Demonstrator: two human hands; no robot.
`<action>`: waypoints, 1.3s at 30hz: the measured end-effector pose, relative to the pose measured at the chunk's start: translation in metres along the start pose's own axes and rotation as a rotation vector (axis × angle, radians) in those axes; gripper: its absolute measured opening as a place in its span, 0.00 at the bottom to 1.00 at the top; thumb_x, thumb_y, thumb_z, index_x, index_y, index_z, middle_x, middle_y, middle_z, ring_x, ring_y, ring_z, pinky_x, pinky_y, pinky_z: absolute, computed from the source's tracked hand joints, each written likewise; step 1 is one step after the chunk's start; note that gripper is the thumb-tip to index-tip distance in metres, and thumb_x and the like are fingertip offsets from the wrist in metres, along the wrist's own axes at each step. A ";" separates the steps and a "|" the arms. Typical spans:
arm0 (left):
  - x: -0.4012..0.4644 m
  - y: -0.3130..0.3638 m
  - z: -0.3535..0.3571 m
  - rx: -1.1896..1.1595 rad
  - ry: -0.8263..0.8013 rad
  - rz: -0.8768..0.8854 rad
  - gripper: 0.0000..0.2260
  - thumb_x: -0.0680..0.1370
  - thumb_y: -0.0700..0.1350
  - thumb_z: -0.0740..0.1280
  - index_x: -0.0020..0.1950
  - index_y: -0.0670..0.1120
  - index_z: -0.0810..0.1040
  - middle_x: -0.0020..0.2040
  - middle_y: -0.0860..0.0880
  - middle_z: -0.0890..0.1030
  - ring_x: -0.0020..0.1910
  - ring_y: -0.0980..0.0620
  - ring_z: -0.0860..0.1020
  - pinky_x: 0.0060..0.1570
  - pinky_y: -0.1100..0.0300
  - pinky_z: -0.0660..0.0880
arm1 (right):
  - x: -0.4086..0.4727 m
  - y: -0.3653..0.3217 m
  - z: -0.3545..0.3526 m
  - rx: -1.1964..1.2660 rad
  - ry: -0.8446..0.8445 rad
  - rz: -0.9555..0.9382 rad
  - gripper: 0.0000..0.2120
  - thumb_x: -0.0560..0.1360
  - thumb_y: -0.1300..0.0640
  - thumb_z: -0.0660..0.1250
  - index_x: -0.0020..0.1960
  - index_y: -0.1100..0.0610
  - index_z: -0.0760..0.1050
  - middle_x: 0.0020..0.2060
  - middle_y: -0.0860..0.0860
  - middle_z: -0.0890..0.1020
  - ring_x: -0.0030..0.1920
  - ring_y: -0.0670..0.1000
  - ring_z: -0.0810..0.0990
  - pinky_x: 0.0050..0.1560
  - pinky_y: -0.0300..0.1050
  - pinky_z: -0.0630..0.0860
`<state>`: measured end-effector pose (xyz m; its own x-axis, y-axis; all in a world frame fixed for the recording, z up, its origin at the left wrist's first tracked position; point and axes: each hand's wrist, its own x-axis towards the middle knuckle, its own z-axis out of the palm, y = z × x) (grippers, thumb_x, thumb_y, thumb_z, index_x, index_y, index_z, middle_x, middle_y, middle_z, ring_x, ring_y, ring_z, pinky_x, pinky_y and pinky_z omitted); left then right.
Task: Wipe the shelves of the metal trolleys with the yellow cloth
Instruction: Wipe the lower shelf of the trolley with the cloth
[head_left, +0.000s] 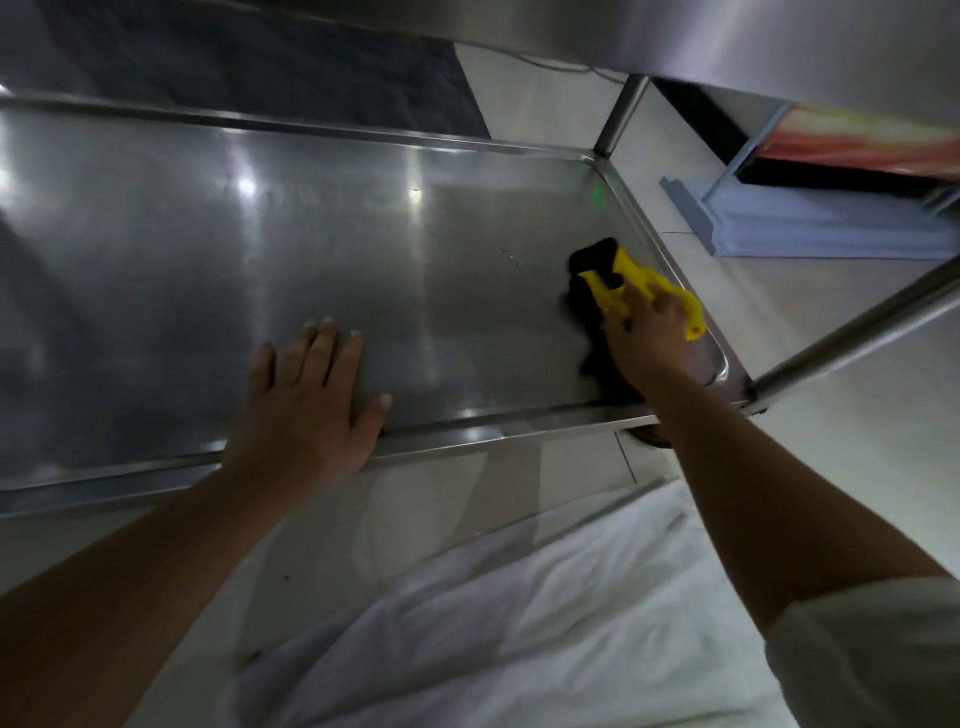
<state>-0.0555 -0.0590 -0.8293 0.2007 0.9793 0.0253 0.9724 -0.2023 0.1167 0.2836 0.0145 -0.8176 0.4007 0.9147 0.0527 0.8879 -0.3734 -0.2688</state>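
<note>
Cloth: we judge the yellow cloth (644, 293) soft, light and bunchable, best gripped at its gathered middle.
Place: on the shelf (311, 249), near its right rim.
Right hand (647, 338): our fingers curl over the cloth, pressing it down.
Left hand (306, 400): flat, fingers straight, resting on the shelf's near edge.

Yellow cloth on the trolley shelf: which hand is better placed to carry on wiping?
Right. The right hand already grips the yellow cloth at the shelf's right end. The left hand lies flat, fingers straight, at the front rim.
</note>
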 end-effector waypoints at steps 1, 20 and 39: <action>0.000 0.001 0.001 0.018 -0.004 0.003 0.39 0.73 0.63 0.38 0.77 0.43 0.59 0.77 0.40 0.58 0.76 0.42 0.56 0.73 0.43 0.49 | 0.013 -0.010 0.000 -0.020 -0.026 0.114 0.24 0.80 0.45 0.55 0.74 0.47 0.61 0.73 0.59 0.59 0.74 0.61 0.55 0.70 0.60 0.58; 0.002 -0.004 0.008 0.031 -0.010 0.023 0.36 0.75 0.63 0.41 0.77 0.44 0.59 0.77 0.41 0.59 0.77 0.43 0.55 0.73 0.42 0.49 | 0.051 -0.113 0.045 -0.020 -0.133 -0.314 0.27 0.75 0.34 0.55 0.73 0.38 0.60 0.76 0.48 0.55 0.76 0.53 0.51 0.71 0.66 0.51; -0.008 0.002 -0.001 0.040 0.011 -0.014 0.29 0.80 0.57 0.48 0.76 0.43 0.61 0.76 0.40 0.62 0.74 0.41 0.60 0.70 0.43 0.58 | -0.155 -0.080 0.017 -0.013 0.034 -0.539 0.21 0.74 0.42 0.58 0.65 0.45 0.72 0.65 0.52 0.74 0.66 0.59 0.71 0.57 0.61 0.71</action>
<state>-0.0556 -0.0675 -0.8287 0.1859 0.9819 0.0353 0.9791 -0.1882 0.0774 0.1466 -0.0951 -0.8202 -0.1056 0.9718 0.2108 0.9724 0.1453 -0.1827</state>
